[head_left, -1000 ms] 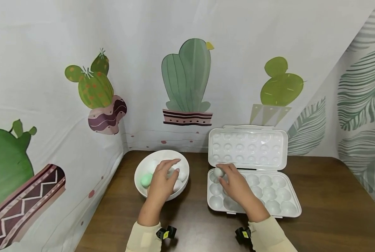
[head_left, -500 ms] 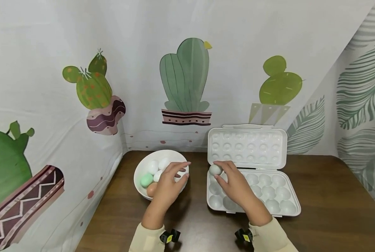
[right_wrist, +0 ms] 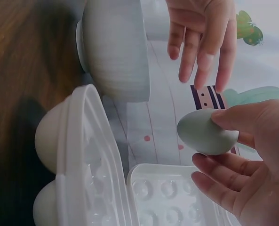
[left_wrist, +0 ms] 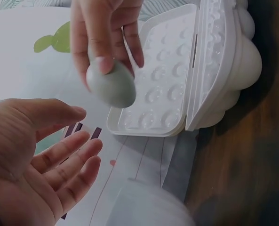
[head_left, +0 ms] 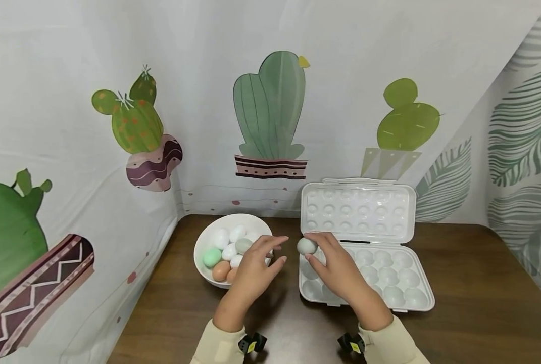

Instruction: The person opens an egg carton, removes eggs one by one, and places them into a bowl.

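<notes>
My right hand pinches a pale grey-green egg between thumb and fingers, held above the left rim of a white plastic egg box. In the right wrist view the egg is lifted free of the box. My left hand is just past the right side of a white bowl, fingers loosely extended and holding nothing. Inside the bowl lie several white eggs, a mint-green egg, a grey-green egg and brown eggs. My left hand covers part of the bowl.
The box's lid stands raised at the back, near a white cloth printed with cacti. Both containers rest on a brown wooden table, with a gap between them. Each wrist wears a small black camera.
My left hand has moved right from over the bowl, uncovering more eggs. The right hand has shifted slightly left with the egg, from above the box's corner cup toward its left rim.
</notes>
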{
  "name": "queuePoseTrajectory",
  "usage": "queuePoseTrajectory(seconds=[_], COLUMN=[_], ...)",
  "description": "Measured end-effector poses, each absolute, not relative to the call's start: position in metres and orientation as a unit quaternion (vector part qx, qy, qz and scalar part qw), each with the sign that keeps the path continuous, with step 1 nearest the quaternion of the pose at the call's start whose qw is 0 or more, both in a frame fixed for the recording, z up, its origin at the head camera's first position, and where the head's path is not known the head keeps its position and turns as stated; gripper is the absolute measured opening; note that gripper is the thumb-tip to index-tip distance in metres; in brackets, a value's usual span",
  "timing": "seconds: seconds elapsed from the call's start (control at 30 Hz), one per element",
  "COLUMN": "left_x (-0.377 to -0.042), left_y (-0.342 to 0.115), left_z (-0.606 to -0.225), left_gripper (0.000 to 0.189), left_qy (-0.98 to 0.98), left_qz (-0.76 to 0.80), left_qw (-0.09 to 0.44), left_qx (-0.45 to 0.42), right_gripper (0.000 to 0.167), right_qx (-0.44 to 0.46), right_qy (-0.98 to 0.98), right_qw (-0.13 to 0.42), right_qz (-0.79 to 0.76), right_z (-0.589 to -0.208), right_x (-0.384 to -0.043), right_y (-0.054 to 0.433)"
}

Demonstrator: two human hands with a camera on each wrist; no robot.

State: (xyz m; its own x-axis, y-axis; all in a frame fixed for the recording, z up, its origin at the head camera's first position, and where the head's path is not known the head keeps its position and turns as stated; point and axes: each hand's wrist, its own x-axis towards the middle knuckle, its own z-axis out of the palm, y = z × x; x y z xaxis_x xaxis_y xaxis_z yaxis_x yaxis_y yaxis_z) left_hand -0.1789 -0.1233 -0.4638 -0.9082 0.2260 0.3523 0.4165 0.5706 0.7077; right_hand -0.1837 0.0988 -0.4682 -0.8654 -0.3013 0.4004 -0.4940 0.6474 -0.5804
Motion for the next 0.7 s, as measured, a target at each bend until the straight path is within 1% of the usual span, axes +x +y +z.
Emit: queuePoseTrajectory(seconds=[0.23, 0.37, 0.5, 0.7], left_x=[-0.176, -0.175, -0.174, -0.173], left_y=[-0.113, -0.11, -0.109, -0.108], left_z=[-0.464, -0.465, -0.465, -0.464], left_gripper=[0.053, 0.056, 0.051, 0.044], left_qy=[-0.875, -0.874, -0.874, -0.881], left_qz=[-0.43, -0.427, -0.422, -0.406], left_qw=[0.102, 0.096, 0.096, 0.11], left_qx=[-0.197, -0.213, -0.22, -0.217], right_gripper=[0.046, 0.047, 0.046, 0.046], right_qx=[0.235, 0.246, 0.255, 0.259], right_qy=[-0.89, -0.883, -0.877, -0.876], right_qw=[0.131, 0.128, 0.126, 0.124], right_qz=[0.369, 0.379, 0.387, 0.387], right_z=[-0.462, -0.46, -0.46, -0.46], right_x=[-0.178, -0.175, -0.173, -0.171], right_y=[0.095, 0.093, 0.09, 0.087])
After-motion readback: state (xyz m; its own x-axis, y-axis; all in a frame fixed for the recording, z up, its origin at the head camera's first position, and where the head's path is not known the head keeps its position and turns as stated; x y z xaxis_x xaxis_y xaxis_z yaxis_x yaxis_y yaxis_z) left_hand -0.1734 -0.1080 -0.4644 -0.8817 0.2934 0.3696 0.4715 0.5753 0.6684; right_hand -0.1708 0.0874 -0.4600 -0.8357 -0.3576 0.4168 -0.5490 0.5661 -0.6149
